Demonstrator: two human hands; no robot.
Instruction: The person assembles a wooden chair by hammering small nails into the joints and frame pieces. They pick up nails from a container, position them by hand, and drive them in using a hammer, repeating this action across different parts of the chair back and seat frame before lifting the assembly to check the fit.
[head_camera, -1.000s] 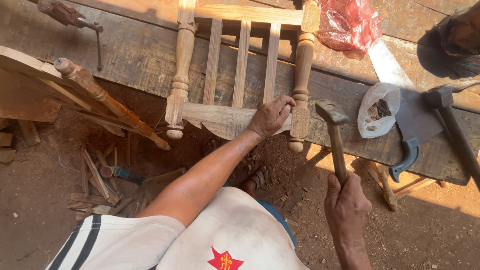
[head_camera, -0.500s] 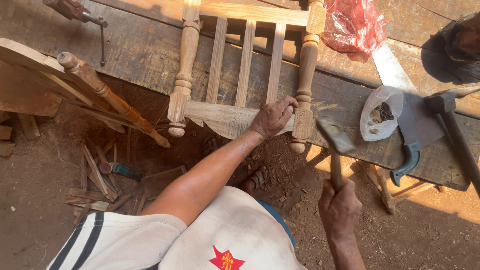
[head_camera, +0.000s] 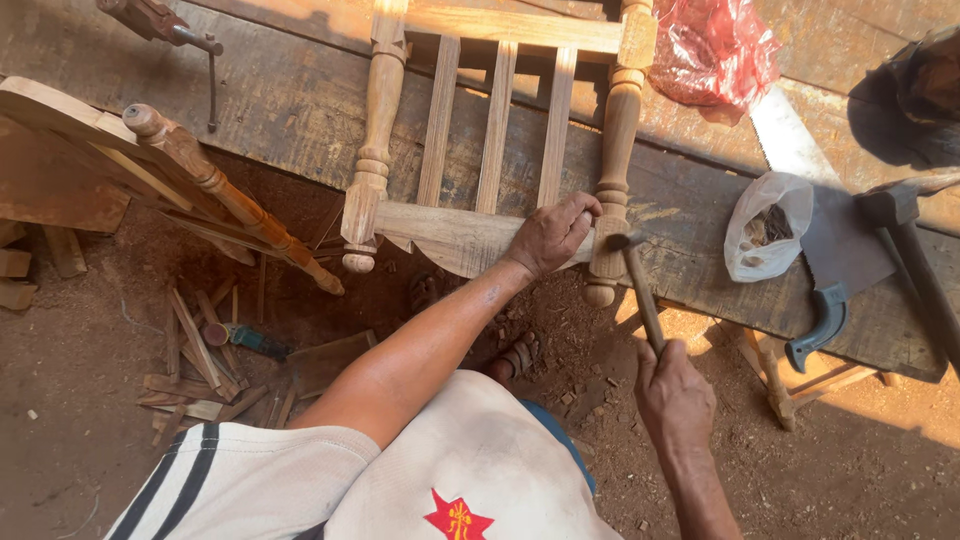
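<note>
We pin the chair frame (head_camera: 497, 150) on the bench (head_camera: 250, 90), hammer (head_camera: 640, 290) at its turned leg (head_camera: 613, 160)

Left hand (head_camera: 548, 235), fingers wrapped over the scalloped rail, steadies the joint; right hand (head_camera: 675, 395) clasps the handle low for swing (head beside the leg); red plastic bag (head_camera: 712, 45) and whitish plastic bag (head_camera: 768, 225) lie clear right, by the handsaw (head_camera: 820, 215)

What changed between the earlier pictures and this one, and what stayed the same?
The right hand swung the hammer down and leftward, from raised beside the frame until its head meets the turned post near the lower rail. Nothing was picked up or let go. The left hand grips the rail as before, and the saw, bags and second hammer lie unmoved on the bench.
</note>
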